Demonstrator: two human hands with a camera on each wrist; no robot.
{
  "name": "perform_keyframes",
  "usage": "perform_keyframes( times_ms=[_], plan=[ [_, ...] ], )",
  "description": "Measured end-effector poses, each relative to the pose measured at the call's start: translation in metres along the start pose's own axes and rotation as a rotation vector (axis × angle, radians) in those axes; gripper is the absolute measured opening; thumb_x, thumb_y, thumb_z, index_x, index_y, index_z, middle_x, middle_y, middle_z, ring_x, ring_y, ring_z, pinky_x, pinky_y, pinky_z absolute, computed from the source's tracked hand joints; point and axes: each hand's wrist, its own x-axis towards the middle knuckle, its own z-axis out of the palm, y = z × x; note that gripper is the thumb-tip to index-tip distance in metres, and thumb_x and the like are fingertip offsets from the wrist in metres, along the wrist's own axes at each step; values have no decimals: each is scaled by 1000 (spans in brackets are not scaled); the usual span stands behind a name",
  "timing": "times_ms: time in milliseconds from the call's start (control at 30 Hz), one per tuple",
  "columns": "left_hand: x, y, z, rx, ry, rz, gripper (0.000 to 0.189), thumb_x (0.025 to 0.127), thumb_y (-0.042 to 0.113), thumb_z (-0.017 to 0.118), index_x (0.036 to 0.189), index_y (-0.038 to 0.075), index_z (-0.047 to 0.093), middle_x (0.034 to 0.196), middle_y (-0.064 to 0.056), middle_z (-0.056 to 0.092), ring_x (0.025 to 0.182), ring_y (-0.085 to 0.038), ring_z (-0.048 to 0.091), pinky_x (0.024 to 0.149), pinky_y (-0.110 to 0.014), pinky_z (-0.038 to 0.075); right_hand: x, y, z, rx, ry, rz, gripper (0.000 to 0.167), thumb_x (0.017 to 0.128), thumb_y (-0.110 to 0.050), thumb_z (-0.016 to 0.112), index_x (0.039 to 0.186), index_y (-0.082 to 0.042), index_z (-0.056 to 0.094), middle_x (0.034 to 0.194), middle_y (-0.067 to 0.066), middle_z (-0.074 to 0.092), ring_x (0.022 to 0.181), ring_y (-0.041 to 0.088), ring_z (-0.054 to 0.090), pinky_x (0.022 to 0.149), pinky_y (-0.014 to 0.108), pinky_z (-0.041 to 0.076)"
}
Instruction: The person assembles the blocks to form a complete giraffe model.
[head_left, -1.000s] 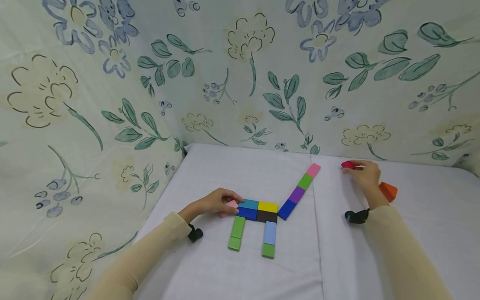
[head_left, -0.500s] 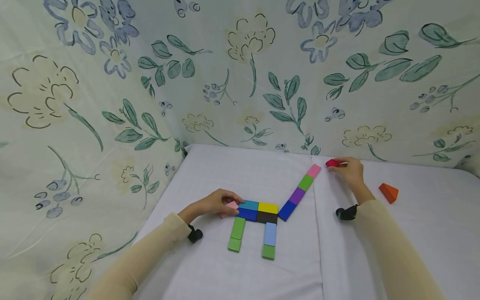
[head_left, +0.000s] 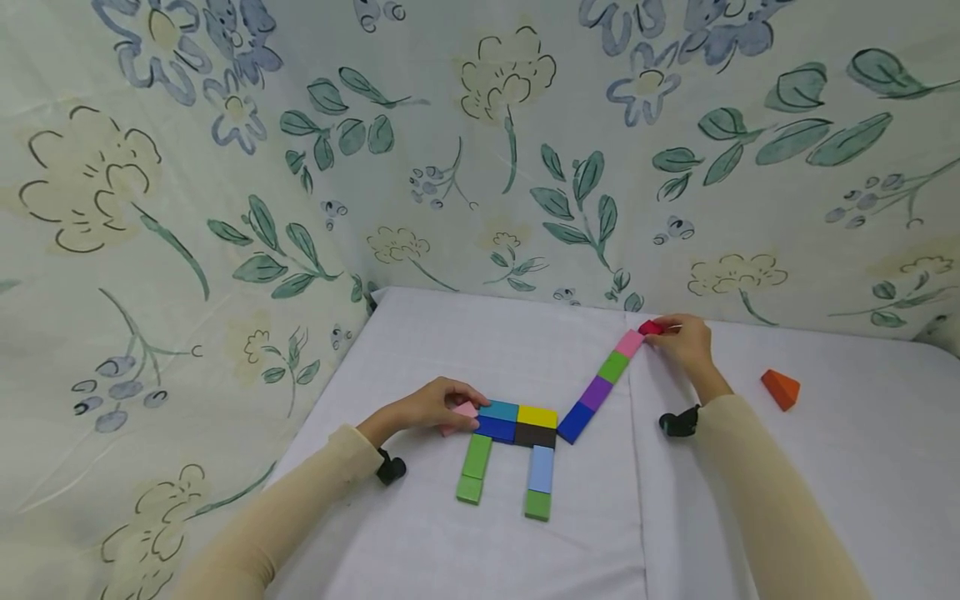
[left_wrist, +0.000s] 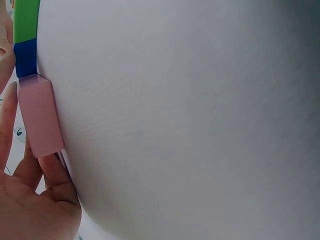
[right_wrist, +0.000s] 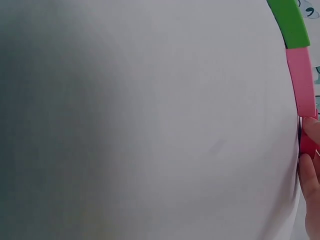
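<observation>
My right hand (head_left: pixel 686 346) pinches a small red block (head_left: pixel 649 328) at the far end of a slanted row. The red block meets the pink end block (head_left: pixel 630 343) there; in the right wrist view, fingertips (right_wrist: pixel 306 162) hold the red block against the pink one. On the left, my left hand (head_left: pixel 431 406) curls around another pink block (head_left: pixel 459 417), its thumb and index finger reaching the blue block (head_left: pixel 495 429) and teal block (head_left: pixel 498 409). In the left wrist view this pink block (left_wrist: pixel 41 117) abuts the blue one, with fingers behind its end.
Yellow (head_left: pixel 537 417) and dark brown (head_left: pixel 534 435) blocks complete the flat rectangle, with two legs of green (head_left: pixel 476 455) and light blue (head_left: pixel 540 468) blocks below. An orange wedge block (head_left: pixel 781 389) lies right on the white cloth (head_left: pixel 592 533). Floral fabric (head_left: pixel 420 167) hangs behind.
My right hand has moved left with the red block, from near the orange wedge to the pink end of the slanted row. The left hand has stayed in place.
</observation>
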Motion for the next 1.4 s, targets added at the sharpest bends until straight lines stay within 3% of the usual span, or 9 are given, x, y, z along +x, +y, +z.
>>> perform_keyframes(
  times_ms=[200,400,667,800,967,1200,1400],
  plan=[
    [1,0,0,-4,0,3,35,86,16,80,120,12,73,121,-2,67,104,-23,52,92,-39,42,2,3,-2,1,-37,-16,42,95,-6,66,134,7,56,133,32,52,122,45,48,103,52,41],
    [2,1,-1,-22,-1,18,36,87,8,78,122,3,70,125,-12,65,106,-34,51,93,-47,40,5,4,-3,15,-60,18,39,100,-9,59,137,5,55,138,29,49,124,43,47,101,50,44],
    [-11,30,-4,-34,-17,25,34,88,3,75,121,-3,68,123,-18,64,104,-42,48,86,-35,39,8,6,2,59,-62,45,42,100,-12,60,139,3,53,141,28,49,127,43,45,103,50,42],
    [-15,36,-4,-37,-11,32,33,88,3,75,119,-4,69,121,-18,65,102,-41,48,85,-34,39,9,7,4,86,-57,59,43,100,-12,61,140,2,54,142,27,48,129,42,43,104,50,41],
    [-15,35,-5,-41,-12,27,33,88,3,75,120,-3,69,123,-18,64,105,-41,48,88,-39,40,10,5,4,105,-59,66,42,100,-13,61,139,2,55,144,27,47,132,42,40,106,51,39],
    [0,1,0,-12,-2,5,34,87,14,80,120,10,72,122,-3,66,103,-25,51,90,-38,41,7,3,5,111,-67,49,41,101,-12,59,138,3,55,144,27,47,133,42,40,107,51,38],
    [-2,4,0,-6,-8,4,33,87,16,79,120,12,73,121,0,67,102,-21,50,89,-34,40,6,3,4,109,-78,43,40,101,-12,59,138,4,55,143,27,48,133,42,41,107,51,37]
  ],
)
